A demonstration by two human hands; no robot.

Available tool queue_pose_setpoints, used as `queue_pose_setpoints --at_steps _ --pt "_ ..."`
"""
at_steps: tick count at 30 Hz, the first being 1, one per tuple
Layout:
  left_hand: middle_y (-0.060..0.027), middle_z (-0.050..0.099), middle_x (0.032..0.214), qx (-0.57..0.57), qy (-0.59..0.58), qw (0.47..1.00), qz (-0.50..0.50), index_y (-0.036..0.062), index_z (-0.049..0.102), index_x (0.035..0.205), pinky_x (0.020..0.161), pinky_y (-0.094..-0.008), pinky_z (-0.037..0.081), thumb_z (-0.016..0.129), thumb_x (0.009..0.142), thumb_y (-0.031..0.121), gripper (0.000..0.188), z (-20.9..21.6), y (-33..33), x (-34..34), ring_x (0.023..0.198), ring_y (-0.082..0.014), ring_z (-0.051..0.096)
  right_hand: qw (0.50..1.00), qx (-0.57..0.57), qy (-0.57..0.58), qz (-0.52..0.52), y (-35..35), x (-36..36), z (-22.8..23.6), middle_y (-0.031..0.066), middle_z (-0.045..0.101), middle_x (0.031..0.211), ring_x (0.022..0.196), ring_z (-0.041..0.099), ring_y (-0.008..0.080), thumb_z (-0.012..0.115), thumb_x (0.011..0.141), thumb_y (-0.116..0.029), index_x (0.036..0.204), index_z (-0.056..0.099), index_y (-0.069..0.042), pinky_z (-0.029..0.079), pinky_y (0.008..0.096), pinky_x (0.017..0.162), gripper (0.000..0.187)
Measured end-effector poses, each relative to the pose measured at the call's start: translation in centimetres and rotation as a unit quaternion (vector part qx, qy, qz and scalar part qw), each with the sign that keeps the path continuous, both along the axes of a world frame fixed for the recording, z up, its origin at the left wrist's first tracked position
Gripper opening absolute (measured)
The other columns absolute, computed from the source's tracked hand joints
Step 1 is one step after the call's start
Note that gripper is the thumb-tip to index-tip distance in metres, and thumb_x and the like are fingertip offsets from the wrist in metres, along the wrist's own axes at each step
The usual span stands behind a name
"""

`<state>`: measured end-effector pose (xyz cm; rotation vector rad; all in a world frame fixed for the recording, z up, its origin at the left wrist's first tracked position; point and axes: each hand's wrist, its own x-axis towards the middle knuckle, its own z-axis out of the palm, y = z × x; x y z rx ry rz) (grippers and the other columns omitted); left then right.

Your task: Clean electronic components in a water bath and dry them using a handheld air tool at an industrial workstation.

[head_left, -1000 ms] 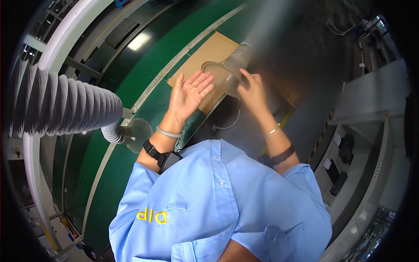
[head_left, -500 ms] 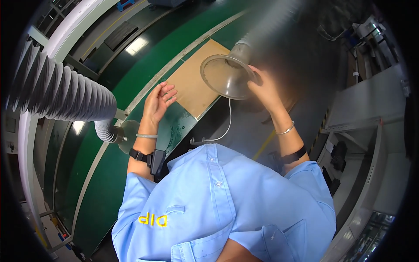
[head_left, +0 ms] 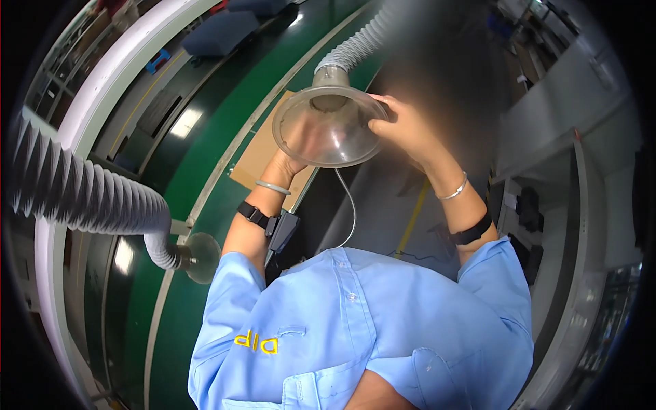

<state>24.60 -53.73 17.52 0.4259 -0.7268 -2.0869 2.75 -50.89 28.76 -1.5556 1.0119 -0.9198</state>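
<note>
A clear, cone-shaped fume extraction hood (head_left: 342,145) hangs in front of me at the end of a grey corrugated hose (head_left: 357,45). At the hood's right rim, my right hand (head_left: 408,130) is closed, with the thumb on the near side. My left hand (head_left: 290,162) is behind the hood's left part; its fingers show only as a blur through the clear wall, so whether they touch it is unclear. Beneath lies a flat tan board (head_left: 262,147), partly covered by the hood and my left arm.
A second ribbed hose (head_left: 92,186) with a small clear hood (head_left: 203,258) stands at left over the long green work surface (head_left: 179,321). A thin pale cable (head_left: 354,213) hangs below the held hood. A white frame (head_left: 68,143) curves along the left; shelving (head_left: 570,198) stands at right.
The hood has moved left and toward me, with my right hand still at its rim. My left hand has moved right, from beside the tan board to behind the hood.
</note>
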Motion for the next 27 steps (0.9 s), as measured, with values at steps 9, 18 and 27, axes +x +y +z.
queue_pose_setpoints --at_steps 9,18,27 --pt "-0.0173 0.050 0.122 -0.017 -0.037 0.991 0.124 0.0020 0.037 0.129 0.089 -0.0401 0.047 0.048 0.091 0.034 0.051 -3.2 1.6 7.6 0.105 -0.0279 0.055 0.995 0.024 -0.008 -0.094 -0.2 3.1 -2.2 0.0074 0.059 0.108 0.098 0.054 0.0134 0.059 0.075 -0.009 0.122 0.050 0.003 0.041 0.0268 0.089 0.049" --pt "-0.0158 0.049 0.121 -0.185 -0.288 0.928 0.148 0.0036 0.037 0.131 0.089 -0.0338 0.045 0.055 0.086 0.020 0.051 0.6 3.2 11.4 0.106 -0.0225 0.053 0.994 0.048 -0.026 -0.091 -0.7 5.2 -4.9 0.0082 0.052 0.109 0.091 0.056 0.0134 0.059 0.070 -0.008 0.119 0.054 0.000 0.045 0.0257 0.082 0.050" --pt "-0.0114 0.060 0.086 -0.236 -0.606 0.758 0.043 0.0007 0.046 0.123 0.061 -0.0282 0.052 0.055 0.085 0.017 0.043 4.4 0.3 9.2 0.066 -0.0163 0.062 0.998 -0.018 0.064 -0.021 -3.0 5.9 -10.1 0.0079 0.054 0.104 0.101 0.052 0.0175 0.060 0.074 -0.013 0.121 0.055 -0.012 0.041 0.0302 0.088 0.048"
